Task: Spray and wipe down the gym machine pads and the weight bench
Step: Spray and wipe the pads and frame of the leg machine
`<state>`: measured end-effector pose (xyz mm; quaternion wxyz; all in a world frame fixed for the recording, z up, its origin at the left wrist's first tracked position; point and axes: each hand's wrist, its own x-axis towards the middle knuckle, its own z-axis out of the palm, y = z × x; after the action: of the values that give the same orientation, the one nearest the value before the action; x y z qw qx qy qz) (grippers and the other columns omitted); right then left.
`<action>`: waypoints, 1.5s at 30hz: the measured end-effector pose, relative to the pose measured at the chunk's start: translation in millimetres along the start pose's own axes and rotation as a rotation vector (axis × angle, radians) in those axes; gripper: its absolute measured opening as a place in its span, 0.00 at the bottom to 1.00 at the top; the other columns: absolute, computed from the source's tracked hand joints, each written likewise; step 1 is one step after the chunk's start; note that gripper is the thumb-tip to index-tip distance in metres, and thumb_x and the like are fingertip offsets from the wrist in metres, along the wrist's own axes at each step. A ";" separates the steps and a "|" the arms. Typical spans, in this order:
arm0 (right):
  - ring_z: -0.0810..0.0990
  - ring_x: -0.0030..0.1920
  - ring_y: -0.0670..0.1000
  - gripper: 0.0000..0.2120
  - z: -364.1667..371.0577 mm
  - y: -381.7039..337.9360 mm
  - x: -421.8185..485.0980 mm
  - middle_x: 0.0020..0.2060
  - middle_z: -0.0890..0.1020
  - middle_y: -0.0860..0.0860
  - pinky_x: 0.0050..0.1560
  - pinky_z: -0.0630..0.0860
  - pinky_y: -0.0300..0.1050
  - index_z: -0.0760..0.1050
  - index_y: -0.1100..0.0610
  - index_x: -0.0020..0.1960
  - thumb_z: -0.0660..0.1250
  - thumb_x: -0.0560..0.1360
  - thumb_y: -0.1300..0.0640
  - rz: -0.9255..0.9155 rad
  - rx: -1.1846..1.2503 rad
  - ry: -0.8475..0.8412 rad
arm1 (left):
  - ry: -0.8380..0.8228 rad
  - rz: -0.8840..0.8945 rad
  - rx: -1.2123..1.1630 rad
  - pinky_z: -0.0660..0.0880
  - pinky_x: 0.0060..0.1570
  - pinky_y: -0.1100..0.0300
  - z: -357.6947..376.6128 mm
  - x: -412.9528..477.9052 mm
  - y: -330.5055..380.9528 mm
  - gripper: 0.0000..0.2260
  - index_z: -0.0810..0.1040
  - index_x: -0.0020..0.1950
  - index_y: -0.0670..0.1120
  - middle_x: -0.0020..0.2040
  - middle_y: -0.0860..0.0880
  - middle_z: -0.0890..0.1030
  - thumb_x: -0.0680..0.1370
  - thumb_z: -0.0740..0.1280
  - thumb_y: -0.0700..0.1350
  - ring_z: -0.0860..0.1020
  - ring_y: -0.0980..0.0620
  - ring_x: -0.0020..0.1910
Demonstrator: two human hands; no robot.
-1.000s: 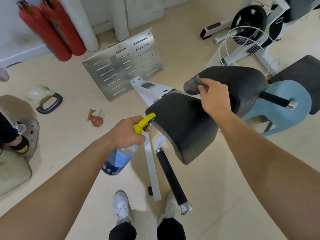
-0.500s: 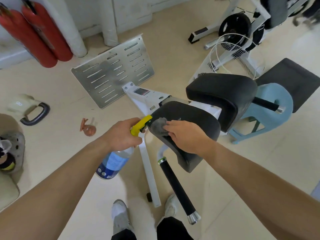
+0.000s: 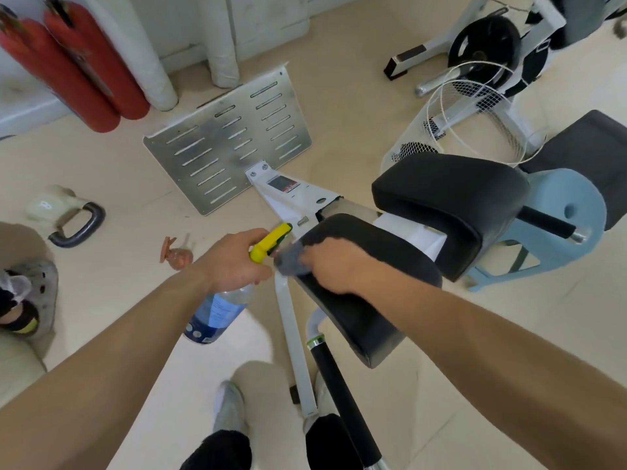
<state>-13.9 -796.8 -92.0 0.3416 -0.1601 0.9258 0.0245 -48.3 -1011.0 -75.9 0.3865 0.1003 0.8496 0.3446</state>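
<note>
The right hand (image 3: 334, 266) had come from the far pad (image 3: 451, 195) to the near pad (image 3: 383, 245) within the last second, so the wiping had passed to this second cushion. Its grip was closed around a grey cloth (image 3: 288, 261), pressed on the pad's left edge, directly under the fingers. The left hand (image 3: 234, 262) held the spray bottle (image 3: 217, 317) in a closed grip, the nozzle just beside the cloth.

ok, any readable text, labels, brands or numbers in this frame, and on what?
Nothing legible; three candidates:
On the machine frame, a sticker: print too small to read.
On the spray bottle, a blue label: blurred, unreadable.
On the kettlebell, a pale mark: blurred, unreadable.
</note>
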 end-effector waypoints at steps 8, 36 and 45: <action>0.78 0.60 0.57 0.18 -4.0 49.2 28.9 0.63 0.79 0.53 0.59 0.75 0.52 0.73 0.50 0.69 0.58 0.81 0.58 0.170 0.016 0.021 | -0.122 0.039 0.013 0.72 0.37 0.62 -26.1 30.5 -18.7 0.17 0.79 0.52 0.57 0.46 0.53 0.83 0.64 0.70 0.46 0.78 0.57 0.37; 0.76 0.68 0.50 0.28 41.4 -22.9 -135.2 0.68 0.78 0.51 0.72 0.61 0.47 0.76 0.54 0.69 0.76 0.69 0.63 0.126 0.292 0.403 | -0.236 0.216 0.128 0.74 0.40 0.56 -16.4 40.3 40.8 0.14 0.77 0.49 0.57 0.39 0.53 0.80 0.69 0.72 0.41 0.77 0.51 0.39; 0.82 0.50 0.56 0.17 35.8 56.0 -195.7 0.54 0.85 0.55 0.52 0.70 0.38 0.76 0.58 0.70 0.61 0.83 0.55 0.935 0.799 0.787 | -0.438 0.254 0.272 0.73 0.38 0.62 8.8 31.8 117.9 0.17 0.80 0.54 0.56 0.46 0.53 0.80 0.70 0.73 0.39 0.79 0.52 0.44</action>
<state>131.0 -683.5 2.3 -0.0304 0.3921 0.8898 -0.2313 -74.9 -905.1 -20.5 0.4975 0.3288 0.7651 0.2431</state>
